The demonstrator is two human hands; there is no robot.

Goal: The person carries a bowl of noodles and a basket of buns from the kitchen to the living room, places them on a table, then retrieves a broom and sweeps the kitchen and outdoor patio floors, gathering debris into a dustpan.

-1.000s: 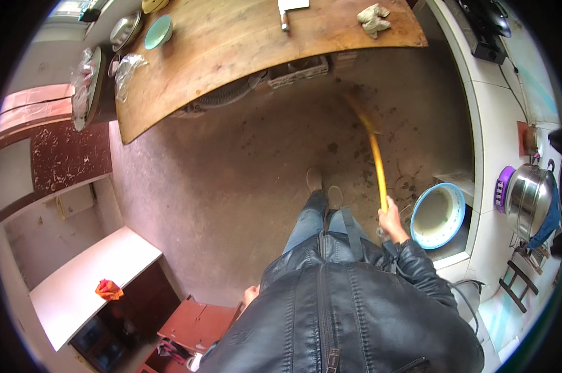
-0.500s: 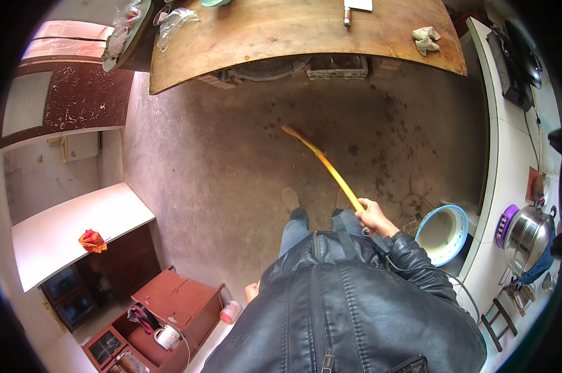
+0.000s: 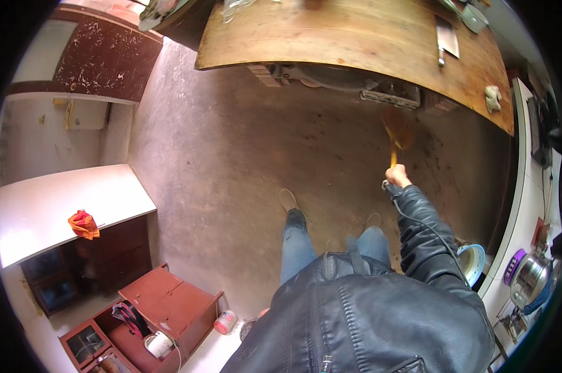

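My right hand (image 3: 398,176) is closed around the yellow handle of a broom (image 3: 393,152), with the arm stretched forward. The broom's brownish-orange bristle end is smeared by motion. It is low over the concrete floor (image 3: 231,155), in front of the wooden table's underside. Of my left hand (image 3: 263,313), only a sliver shows at the left edge of my black jacket; its fingers are hidden.
Ahead stands a wooden table (image 3: 330,37) with a cleaver (image 3: 446,40) and a crumpled cloth (image 3: 493,98). A blue-rimmed white basin (image 3: 473,264) is by my right arm. To the left are a white counter (image 3: 45,199) and a reddish-brown cabinet (image 3: 175,298).
My right hand has pushed forward and to the right, and the broom has swung from pointing left to pointing ahead. My view has shifted left; my left hand shows less.
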